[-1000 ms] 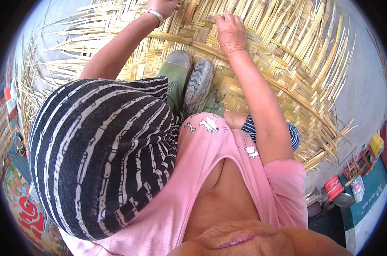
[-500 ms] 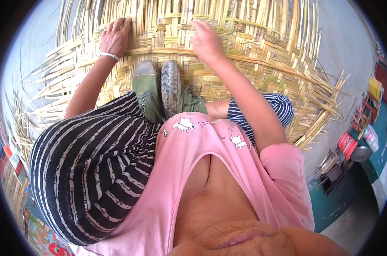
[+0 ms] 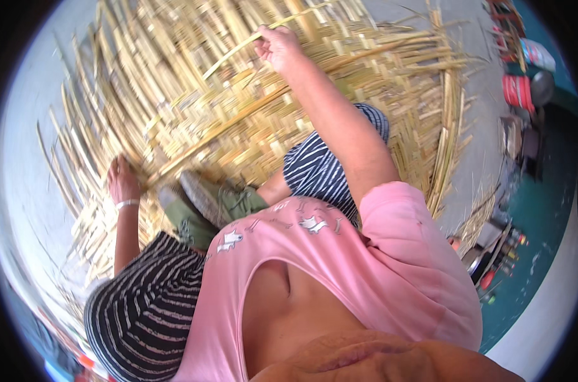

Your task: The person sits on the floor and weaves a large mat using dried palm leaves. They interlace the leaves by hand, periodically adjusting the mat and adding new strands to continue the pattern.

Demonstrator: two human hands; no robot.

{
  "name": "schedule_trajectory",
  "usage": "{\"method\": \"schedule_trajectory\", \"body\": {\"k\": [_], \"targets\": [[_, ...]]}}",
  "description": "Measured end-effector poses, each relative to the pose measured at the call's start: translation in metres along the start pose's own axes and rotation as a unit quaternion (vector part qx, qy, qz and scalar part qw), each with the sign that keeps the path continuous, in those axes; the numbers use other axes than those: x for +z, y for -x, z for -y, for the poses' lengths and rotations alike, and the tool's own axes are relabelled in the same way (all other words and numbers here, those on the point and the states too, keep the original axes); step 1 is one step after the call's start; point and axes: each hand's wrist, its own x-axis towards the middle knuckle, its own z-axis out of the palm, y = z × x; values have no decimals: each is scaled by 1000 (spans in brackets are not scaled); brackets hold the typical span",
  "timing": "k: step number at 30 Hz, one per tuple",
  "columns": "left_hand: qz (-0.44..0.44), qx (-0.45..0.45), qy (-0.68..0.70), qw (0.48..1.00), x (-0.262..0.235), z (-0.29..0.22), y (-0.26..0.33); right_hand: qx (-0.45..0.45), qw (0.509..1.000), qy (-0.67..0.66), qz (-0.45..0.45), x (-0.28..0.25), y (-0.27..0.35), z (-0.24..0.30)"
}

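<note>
One right hand pinches a long, flat, pale-yellow strip — probably light, springy, best gripped mid-length — while the left hand meets a straw-coloured woven mat, grip unclear.

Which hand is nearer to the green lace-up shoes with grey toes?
Left. The left hand is just left of the shoes, at the flat, straw-yellow woven mat; the right hand is farther, ahead and right of them, holding a thin yellow strip.
</note>
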Motion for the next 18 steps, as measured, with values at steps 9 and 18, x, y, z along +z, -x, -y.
{"method": "schedule_trajectory", "body": {"k": [9, 18], "targets": [[-47, -11, -14, 999, -1, 1, -4, -103, 988, 2, -112, -135, -58, 121], [-56, 4, 6, 998, 0, 13, 3, -192, 967, 66, -151, -267, -106, 238]]}}
